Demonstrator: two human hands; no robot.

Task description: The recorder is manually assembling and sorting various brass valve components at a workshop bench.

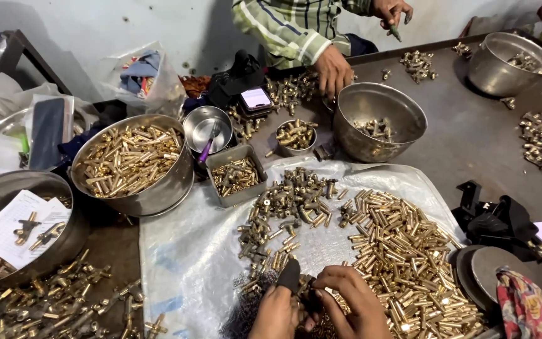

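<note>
Two hands meet just below the brass tube heap (403,251): left hand (275,314) pinches a dark tool (290,275), right hand (352,304) curls closed; its contents are hidden.

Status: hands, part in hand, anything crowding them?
Left hand and right hand together, fingers pinched on a dark tool. Brass tubes heaped right, brass fittings ahead. Co-worker's hand far side, clear.

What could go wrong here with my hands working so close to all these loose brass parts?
The left hand and right hand work close together over the brass tube pile, so a small piece could drop in and get lost. Tubes lie near the edge of the plastic sheet and might roll off.
</note>
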